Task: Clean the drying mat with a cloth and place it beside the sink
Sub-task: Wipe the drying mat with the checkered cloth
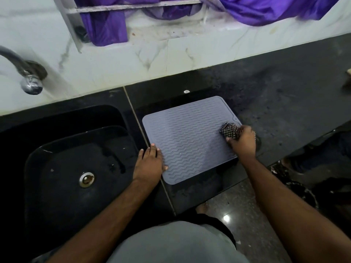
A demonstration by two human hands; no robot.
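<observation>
A grey drying mat (190,137) with a wavy ribbed surface lies flat on the black counter, just right of the sink (62,149). My left hand (150,162) rests palm down on the mat's near left edge, fingers spread, holding nothing. My right hand (244,142) is closed around a bunched black-and-white checked cloth (228,130) and presses it onto the mat near its right edge. Part of the cloth is hidden under my fingers.
The black counter (284,95) stretches to the right, with dusty smears. A chrome tap (28,80) juts from the marble wall above the sink. The sink has a steel drain (86,179). The counter's front edge runs close to the mat's near corner.
</observation>
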